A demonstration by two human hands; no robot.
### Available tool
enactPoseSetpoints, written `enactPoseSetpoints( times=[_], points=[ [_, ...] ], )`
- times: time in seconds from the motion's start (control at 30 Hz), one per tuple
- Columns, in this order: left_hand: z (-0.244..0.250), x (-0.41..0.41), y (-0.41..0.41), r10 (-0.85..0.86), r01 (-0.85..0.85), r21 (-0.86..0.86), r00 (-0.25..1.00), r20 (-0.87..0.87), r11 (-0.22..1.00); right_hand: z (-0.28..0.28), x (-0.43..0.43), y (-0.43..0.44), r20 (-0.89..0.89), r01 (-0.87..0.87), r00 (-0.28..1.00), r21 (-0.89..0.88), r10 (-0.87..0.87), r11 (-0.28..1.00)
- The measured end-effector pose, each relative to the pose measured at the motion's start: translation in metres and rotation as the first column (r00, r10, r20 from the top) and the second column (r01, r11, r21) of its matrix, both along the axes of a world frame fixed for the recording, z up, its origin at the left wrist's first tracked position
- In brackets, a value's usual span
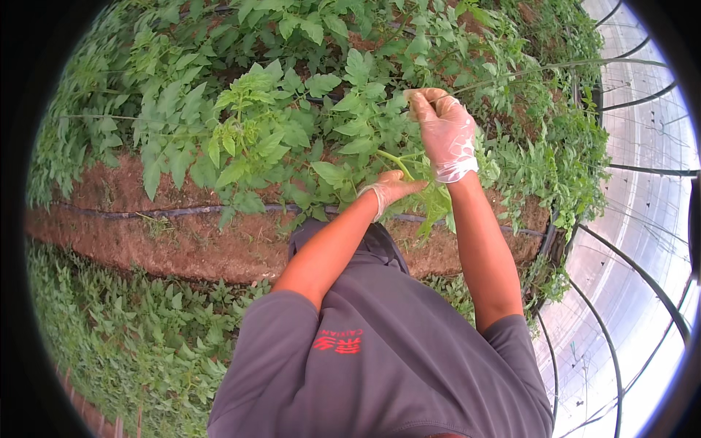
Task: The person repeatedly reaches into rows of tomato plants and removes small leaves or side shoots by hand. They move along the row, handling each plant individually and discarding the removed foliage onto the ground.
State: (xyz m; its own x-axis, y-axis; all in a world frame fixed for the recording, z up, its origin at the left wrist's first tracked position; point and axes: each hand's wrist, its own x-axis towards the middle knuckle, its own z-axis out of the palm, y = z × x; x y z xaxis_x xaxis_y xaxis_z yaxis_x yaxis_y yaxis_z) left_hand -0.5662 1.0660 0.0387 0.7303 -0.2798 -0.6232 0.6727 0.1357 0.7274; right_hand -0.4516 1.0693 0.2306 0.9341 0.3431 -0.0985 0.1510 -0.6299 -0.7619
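Observation:
Both of my hands wear thin clear gloves. My left hand point(392, 190) is low in front of my body, its fingers around a pale green tomato stem point(395, 160). Leaves from that plant point(437, 202) hang to the right of this hand. Higher and to the right is my right hand point(442, 123), with thumb and fingertips pinched together. A thin green string point(504, 78) runs from these fingertips towards the upper right. Leafy tomato plants point(356, 120) stand behind and between the hands.
A black drip hose point(181, 212) lies along the brown soil bed point(219, 246) by my legs. More plants point(164, 323) grow in a row at the lower left. Curved dark greenhouse hoops point(646, 279) and translucent film point(591, 339) are at the right.

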Motion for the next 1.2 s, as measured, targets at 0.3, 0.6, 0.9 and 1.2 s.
enactPoseSetpoints(
  times=[0.3, 0.6, 0.9, 1.2],
  points=[
    [-0.004, 0.035, 0.021, 0.623, -0.669, -0.625, 0.7, -0.349, 0.402, -0.054, -0.122, -0.041, -0.179, 0.063, 0.983, 0.069, -0.05, 0.996],
    [-0.018, 0.002, 0.047, 0.506, -0.698, -0.715, 0.605, -0.615, -0.033, -0.088, -0.103, -0.039, -0.74, 0.747, 0.577, 0.307, -0.345, 0.59],
    [0.01, 0.005, 0.05, 0.493, -0.792, -0.583, 0.44, -0.751, -0.181, -0.105, -0.098, -0.041, -0.411, 0.577, 0.813, 0.481, -0.412, 0.66],
    [-0.09, -0.034, 0.073, 0.684, -0.655, -0.653, 0.674, -0.279, 0.38, -0.037, -0.083, -0.045, -0.427, 0.032, 0.874, 0.527, 0.232, 0.849]
  ],
)
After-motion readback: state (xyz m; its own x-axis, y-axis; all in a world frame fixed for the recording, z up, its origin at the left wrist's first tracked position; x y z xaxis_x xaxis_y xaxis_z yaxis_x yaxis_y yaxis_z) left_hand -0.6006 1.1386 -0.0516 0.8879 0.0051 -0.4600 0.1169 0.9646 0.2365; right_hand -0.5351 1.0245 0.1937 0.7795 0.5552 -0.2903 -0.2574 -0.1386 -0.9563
